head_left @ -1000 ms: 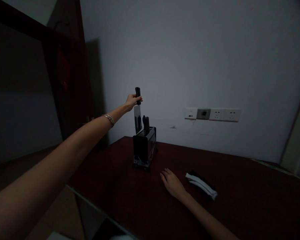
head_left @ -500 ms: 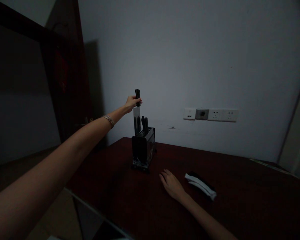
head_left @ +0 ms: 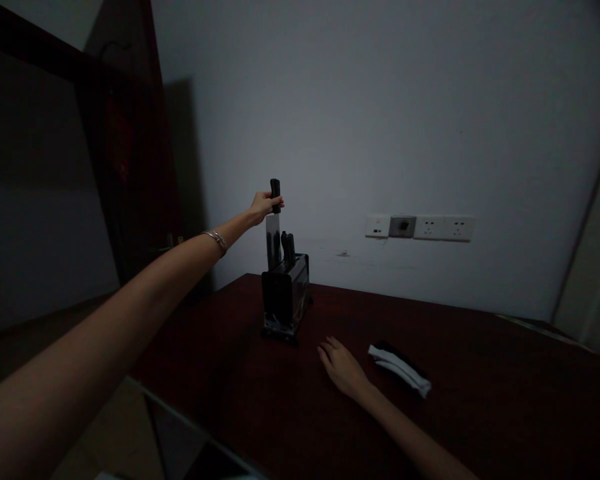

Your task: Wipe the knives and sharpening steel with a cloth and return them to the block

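My left hand (head_left: 265, 203) grips the black handle of a knife with a broad blade, a cleaver (head_left: 273, 241), held upright. The blade's lower end is at the far-left part of a dark knife block (head_left: 279, 297); whether its tip sits in a slot is hard to make out. Other black knife handles (head_left: 287, 247) stick up from the block's top. On the dark red table, my right hand (head_left: 344, 367) lies flat, fingers stretched out, in front of the block and holding nothing. Just right of it rests a folded white and black cloth (head_left: 400, 370).
The dark red table (head_left: 290, 413) meets a pale wall with a row of sockets and switches (head_left: 420, 227). A dark door (head_left: 130, 133) stands at the left. The table's front edge runs along the lower left, with floor beyond it.
Both hands, the cleaver and the block keep practically the same places relative to each other. The view has shifted very slightly.
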`<state>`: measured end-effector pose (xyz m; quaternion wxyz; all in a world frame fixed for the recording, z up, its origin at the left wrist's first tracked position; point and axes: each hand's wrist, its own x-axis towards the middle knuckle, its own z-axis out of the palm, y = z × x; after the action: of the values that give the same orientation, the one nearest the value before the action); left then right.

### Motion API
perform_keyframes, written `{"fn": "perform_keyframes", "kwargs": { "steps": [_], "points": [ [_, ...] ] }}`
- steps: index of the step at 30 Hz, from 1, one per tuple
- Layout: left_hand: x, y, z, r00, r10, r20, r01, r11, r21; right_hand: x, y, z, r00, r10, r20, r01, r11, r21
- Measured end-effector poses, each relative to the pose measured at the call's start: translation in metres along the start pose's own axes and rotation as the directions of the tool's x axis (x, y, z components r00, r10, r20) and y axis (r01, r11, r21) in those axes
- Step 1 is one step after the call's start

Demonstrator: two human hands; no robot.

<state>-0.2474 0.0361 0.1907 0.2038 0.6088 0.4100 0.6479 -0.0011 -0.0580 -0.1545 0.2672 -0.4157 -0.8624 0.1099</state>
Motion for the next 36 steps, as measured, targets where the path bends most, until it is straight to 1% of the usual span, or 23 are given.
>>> {"fn": "perform_keyframes", "kwargs": {
  "steps": [5,8,11,21,31,36],
  "points": [
    [-0.001,-0.001,0.002,1.000,0.002,0.006,-0.002,1.000,0.012,-0.001,-0.002,-0.002,1.000,-0.001,0.006,0.001,1.000,-0.020],
    [-0.002,-0.002,0.002,1.000,-0.001,0.019,0.001,1.000,0.015,0.000,-0.001,-0.001,1.000,-0.003,0.010,0.003,1.000,-0.004],
    [-0.004,-0.003,0.002,1.000,-0.017,0.024,0.017,1.000,0.021,0.001,0.000,0.000,1.000,-0.003,0.013,0.003,1.000,0.008],
    [-0.013,-0.008,-0.001,0.997,-0.067,0.023,0.067,0.997,0.025,0.000,-0.002,0.000,1.000,-0.010,-0.003,0.010,1.000,-0.030],
    [-0.028,-0.025,-0.005,0.993,-0.111,0.028,0.110,0.993,0.044,-0.001,-0.004,-0.001,1.000,-0.001,-0.002,0.001,0.999,-0.035],
    [-0.036,-0.037,-0.009,0.990,-0.138,0.035,0.135,0.989,0.060,-0.001,-0.005,-0.001,1.000,-0.020,-0.004,0.020,0.999,-0.040]
  ]
}}
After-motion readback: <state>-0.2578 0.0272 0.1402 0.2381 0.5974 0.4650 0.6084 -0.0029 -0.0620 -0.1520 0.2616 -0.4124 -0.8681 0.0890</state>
